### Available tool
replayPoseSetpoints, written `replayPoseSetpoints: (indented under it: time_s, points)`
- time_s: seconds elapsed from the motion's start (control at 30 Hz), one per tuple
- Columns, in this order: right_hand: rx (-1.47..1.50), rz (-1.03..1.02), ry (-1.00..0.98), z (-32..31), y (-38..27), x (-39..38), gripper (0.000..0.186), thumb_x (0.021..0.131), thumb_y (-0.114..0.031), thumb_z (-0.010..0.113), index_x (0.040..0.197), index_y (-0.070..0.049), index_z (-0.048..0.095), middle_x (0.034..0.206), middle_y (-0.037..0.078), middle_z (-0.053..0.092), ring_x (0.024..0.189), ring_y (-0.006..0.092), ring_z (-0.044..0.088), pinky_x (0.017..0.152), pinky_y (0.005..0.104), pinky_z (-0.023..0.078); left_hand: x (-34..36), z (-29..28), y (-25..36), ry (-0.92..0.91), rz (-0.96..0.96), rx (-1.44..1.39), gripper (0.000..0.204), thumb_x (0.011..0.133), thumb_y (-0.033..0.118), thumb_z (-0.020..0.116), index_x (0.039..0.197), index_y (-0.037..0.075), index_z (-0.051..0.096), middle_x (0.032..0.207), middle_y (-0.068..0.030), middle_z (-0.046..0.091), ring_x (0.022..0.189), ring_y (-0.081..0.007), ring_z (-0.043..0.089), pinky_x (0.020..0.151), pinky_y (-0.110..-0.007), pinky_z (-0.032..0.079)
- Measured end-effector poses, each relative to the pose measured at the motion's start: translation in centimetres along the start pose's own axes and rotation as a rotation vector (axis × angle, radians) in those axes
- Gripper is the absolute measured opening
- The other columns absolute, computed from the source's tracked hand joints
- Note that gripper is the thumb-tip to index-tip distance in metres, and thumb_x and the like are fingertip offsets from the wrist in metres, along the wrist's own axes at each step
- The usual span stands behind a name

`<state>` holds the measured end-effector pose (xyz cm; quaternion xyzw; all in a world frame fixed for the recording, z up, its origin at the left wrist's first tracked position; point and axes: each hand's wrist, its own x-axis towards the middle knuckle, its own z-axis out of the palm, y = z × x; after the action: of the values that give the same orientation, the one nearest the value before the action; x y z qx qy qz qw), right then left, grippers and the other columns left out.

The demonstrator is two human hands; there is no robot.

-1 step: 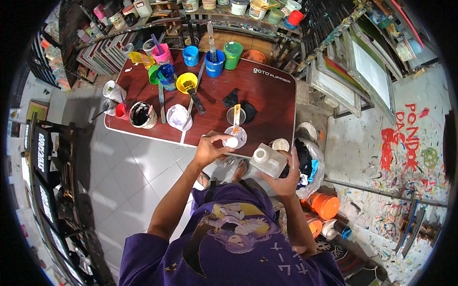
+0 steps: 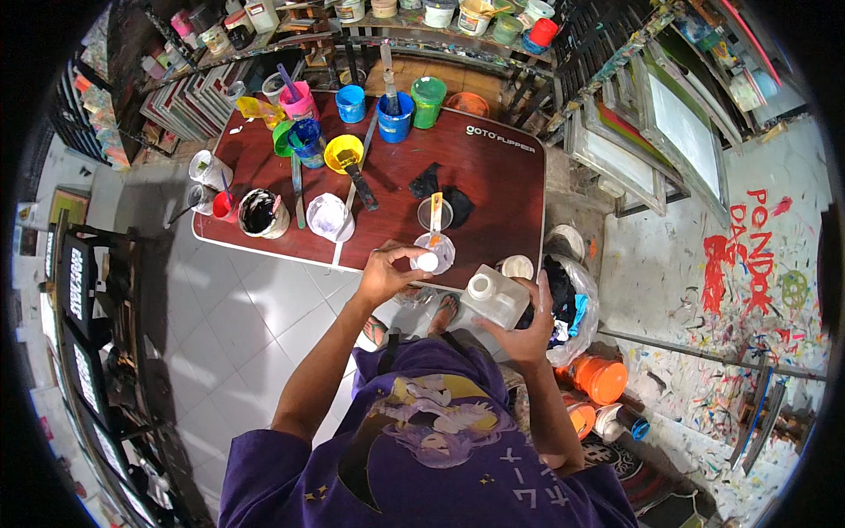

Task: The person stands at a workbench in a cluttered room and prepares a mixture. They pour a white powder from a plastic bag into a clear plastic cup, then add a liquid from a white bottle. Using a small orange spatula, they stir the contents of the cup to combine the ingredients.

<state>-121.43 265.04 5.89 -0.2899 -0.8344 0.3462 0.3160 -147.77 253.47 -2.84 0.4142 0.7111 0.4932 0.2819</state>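
Pinched between the thumb and fingers of my left hand (image 2: 387, 271) is a small white cap (image 2: 428, 261). It sits over the near rim of a white plastic cup (image 2: 445, 253) on the table's front edge. My right hand (image 2: 528, 327) is closed round a translucent square-shouldered bottle (image 2: 498, 301), tilted, its uncapped neck toward the cup. A spatula with a yellow-orange handle (image 2: 437, 211) stands by the cup, crossing a clear round lid or tub (image 2: 424, 216). Dark cloth scraps (image 2: 458, 208) lie just behind.
The dark red table (image 2: 493, 176) bears several paint tubs, including a yellow one (image 2: 340, 150), a black one (image 2: 261, 211) and a white one (image 2: 328, 216). A plastic bag (image 2: 581, 330) and orange buckets (image 2: 606, 380) are at right. Frames (image 2: 616, 158) lean against the wall.
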Motion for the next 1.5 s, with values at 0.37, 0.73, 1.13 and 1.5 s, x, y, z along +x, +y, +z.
replayPoseSetpoints:
  time_s: [0.37, 0.73, 1.13, 1.5]
  points:
    - [-0.034, -0.094, 0.050, -1.1, 0.4, -0.3, 0.130, 0.057, -0.020, 0.101, 0.156, 0.005, 0.020, 0.123, 0.022, 0.065, 0.112, 0.0311, 0.065, 0.101, 0.0419, 0.050, 3.8, 0.9, -3.4, -0.176, 0.239, 0.473, 0.041, 0.072, 0.024, 0.085, 0.111, 0.017, 0.077, 0.114, 0.0000, 0.074, 0.108, -0.0221, 0.061, 0.099, -0.039, 0.042]
    - [-0.061, -0.081, 0.086, -1.4, 0.5, -0.2, 0.130, 0.054, -0.025, 0.102, 0.154, 0.007, 0.024, 0.120, 0.022, 0.066, 0.109, 0.0309, 0.066, 0.097, 0.0407, 0.052, 5.0, 1.3, -3.0, -0.312, 0.563, 0.793, 0.034, 0.080, 0.025, 0.073, 0.114, 0.021, 0.075, 0.121, 0.0061, 0.067, 0.116, -0.0171, 0.053, 0.098, -0.037, 0.040]
    - [-0.045, -0.073, 0.097, -1.1, 0.6, -0.5, 0.130, 0.057, -0.026, 0.101, 0.154, 0.008, 0.021, 0.122, 0.022, 0.065, 0.111, 0.0319, 0.066, 0.099, 0.0430, 0.051, 4.7, 1.3, -1.3, -0.193, 0.568, 0.816, 0.032, 0.080, 0.026, 0.074, 0.112, 0.019, 0.075, 0.116, 0.0048, 0.067, 0.111, -0.0169, 0.054, 0.094, -0.036, 0.041]
    - [0.048, -0.005, 0.041, -0.5, 0.5, 0.0, 0.128, 0.061, -0.027, 0.100, 0.157, 0.003, 0.020, 0.121, 0.022, 0.066, 0.111, 0.0320, 0.066, 0.099, 0.0429, 0.051, 1.9, 1.2, -0.3, 0.030, -0.047, 0.016, 0.034, 0.074, 0.017, 0.087, 0.105, 0.009, 0.075, 0.101, -0.0076, 0.075, 0.098, -0.0195, 0.070, 0.094, -0.037, 0.053]
